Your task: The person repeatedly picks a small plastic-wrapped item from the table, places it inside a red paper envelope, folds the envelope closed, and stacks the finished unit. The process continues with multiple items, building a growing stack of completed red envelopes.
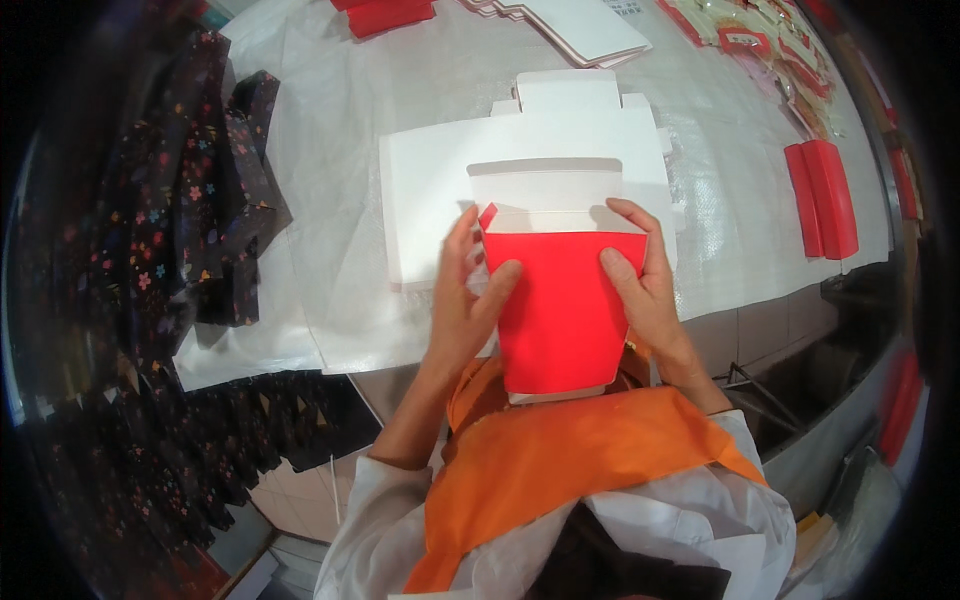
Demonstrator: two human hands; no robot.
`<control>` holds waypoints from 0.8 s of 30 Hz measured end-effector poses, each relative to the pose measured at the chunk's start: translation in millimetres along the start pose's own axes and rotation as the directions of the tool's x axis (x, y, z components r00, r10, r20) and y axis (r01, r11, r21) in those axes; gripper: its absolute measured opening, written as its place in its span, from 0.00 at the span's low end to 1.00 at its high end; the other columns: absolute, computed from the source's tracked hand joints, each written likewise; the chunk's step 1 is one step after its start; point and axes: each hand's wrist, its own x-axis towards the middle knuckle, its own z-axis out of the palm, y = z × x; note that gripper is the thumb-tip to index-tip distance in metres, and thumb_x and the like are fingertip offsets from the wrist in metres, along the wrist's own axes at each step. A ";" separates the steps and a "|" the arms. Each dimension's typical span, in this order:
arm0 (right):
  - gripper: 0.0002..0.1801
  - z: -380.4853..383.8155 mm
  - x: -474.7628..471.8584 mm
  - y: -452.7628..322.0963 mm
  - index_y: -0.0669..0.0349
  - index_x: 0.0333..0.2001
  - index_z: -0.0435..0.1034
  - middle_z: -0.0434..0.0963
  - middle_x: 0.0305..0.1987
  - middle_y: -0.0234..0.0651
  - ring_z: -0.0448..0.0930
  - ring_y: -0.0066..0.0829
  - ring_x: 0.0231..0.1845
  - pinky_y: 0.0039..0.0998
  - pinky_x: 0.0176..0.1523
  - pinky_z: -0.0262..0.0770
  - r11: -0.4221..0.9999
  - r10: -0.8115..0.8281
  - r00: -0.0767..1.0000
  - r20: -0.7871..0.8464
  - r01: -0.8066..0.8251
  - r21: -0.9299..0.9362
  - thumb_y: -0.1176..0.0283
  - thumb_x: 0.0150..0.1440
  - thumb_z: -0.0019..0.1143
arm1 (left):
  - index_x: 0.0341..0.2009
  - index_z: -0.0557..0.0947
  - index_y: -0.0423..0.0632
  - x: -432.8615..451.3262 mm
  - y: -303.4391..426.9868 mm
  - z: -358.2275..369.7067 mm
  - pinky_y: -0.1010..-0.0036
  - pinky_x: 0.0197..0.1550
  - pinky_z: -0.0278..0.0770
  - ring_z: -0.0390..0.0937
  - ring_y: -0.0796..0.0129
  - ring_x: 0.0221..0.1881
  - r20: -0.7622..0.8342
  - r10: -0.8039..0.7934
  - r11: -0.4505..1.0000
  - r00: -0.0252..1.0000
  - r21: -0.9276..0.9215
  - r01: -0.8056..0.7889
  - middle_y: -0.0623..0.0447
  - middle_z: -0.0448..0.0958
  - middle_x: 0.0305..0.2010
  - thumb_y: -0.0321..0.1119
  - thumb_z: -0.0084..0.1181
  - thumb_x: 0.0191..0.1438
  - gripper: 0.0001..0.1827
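Observation:
A red cardboard box (564, 315), white on its inside, is held upright between my two hands at the table's front edge. Its white top flap (545, 180) stands raised on the far side. My left hand (472, 292) grips the left side, the thumb on the red front panel. On the right side my right hand (643, 277) has its thumb on the same panel and its fingers behind the top corner. Behind the box, flat cardboard blanks (435, 180) lie white side up. The box hides part of them.
White plastic sheeting (330, 187) covers the table. Dark floral-patterned boxes (202, 195) crowd the left side. Folded red boxes (821, 199) lie at the right, below packaged goods (780, 45). More white blanks (585, 30) and a red piece (386, 15) lie at the far side.

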 end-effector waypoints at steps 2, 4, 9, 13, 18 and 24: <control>0.23 -1.1 -0.1 7.0 0.67 0.56 0.57 0.62 0.58 0.43 0.59 0.35 0.63 0.29 0.64 0.51 0.998 -0.043 0.999 0.005 0.043 -0.054 0.73 0.56 0.44 | 0.57 0.61 0.44 1.0 -3.0 13.9 0.76 0.45 0.69 0.68 0.71 0.47 0.068 -0.111 0.956 0.992 -0.267 0.125 0.49 0.67 0.49 0.33 0.49 0.57 0.24; 0.19 -2.1 0.8 15.0 0.66 0.53 0.60 0.61 0.59 0.44 0.59 0.37 0.63 0.30 0.63 0.53 0.997 -0.070 0.997 0.017 0.069 0.030 0.72 0.58 0.43 | 0.52 0.64 0.44 0.1 -4.6 13.2 0.79 0.40 0.68 0.67 0.75 0.41 0.098 -0.223 0.929 0.970 -0.280 0.242 0.52 0.68 0.43 0.33 0.48 0.58 0.18; 0.09 -1.9 3.5 31.5 0.64 0.38 0.67 0.66 0.55 0.45 0.70 0.30 0.51 0.27 0.53 0.65 0.960 0.003 1.000 0.000 -0.003 0.279 0.71 0.61 0.39 | 0.40 0.66 0.46 -1.0 -9.7 10.2 0.83 0.35 0.64 0.64 0.80 0.33 0.016 -0.178 0.957 0.984 -0.230 0.177 0.56 0.68 0.35 0.32 0.45 0.59 0.06; 0.04 7.8 2.8 33.2 0.64 0.37 0.62 0.71 0.47 0.44 0.72 0.23 0.42 0.22 0.46 0.69 0.860 0.146 0.977 -0.157 -0.047 0.508 0.75 0.60 0.43 | 0.36 0.64 0.46 -3.3 -10.3 21.7 0.80 0.42 0.68 0.68 0.75 0.40 -0.098 -0.108 0.900 0.989 -0.432 0.055 0.52 0.70 0.38 0.28 0.46 0.58 0.05; 0.06 15.2 4.8 27.3 0.63 0.40 0.57 0.72 0.43 0.42 0.72 0.23 0.43 0.25 0.46 0.71 0.854 0.045 0.977 -0.209 0.070 0.515 0.75 0.61 0.43 | 0.38 0.64 0.45 -2.1 1.7 25.2 0.77 0.48 0.68 0.70 0.69 0.45 -0.164 -0.114 0.842 0.980 -0.540 0.007 0.48 0.71 0.41 0.20 0.50 0.53 0.11; 0.06 14.1 2.1 22.9 0.63 0.41 0.60 0.73 0.41 0.42 0.74 0.30 0.45 0.30 0.50 0.71 0.893 0.033 0.989 -0.143 0.035 0.448 0.72 0.62 0.41 | 0.40 0.66 0.43 2.4 17.5 15.4 0.81 0.43 0.68 0.69 0.74 0.41 -0.066 -0.187 0.871 0.980 -0.472 0.134 0.51 0.70 0.40 0.21 0.53 0.51 0.13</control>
